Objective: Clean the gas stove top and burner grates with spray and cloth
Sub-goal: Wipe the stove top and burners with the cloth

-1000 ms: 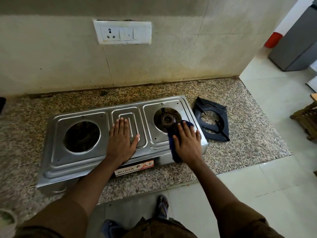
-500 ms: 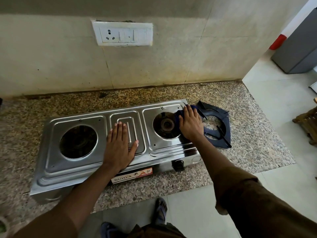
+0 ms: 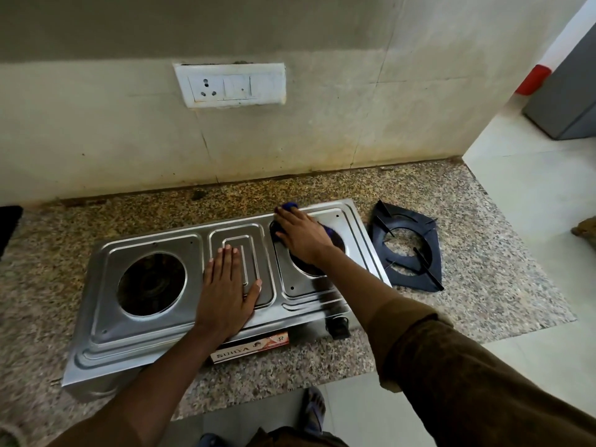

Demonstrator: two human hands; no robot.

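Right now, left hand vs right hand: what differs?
The left hand lies flat and bare on the stove top's middle panel; the right hand presses a blue cloth at the right burner's far edge. The left hand sits nearer the person, the right hand farther back. Both rest on the stove top.

A red-and-white label (image 3: pixel 251 346) on the stove's (image 3: pixel 154 330) front edge reads "SURYA"; its smaller marks are illegible.
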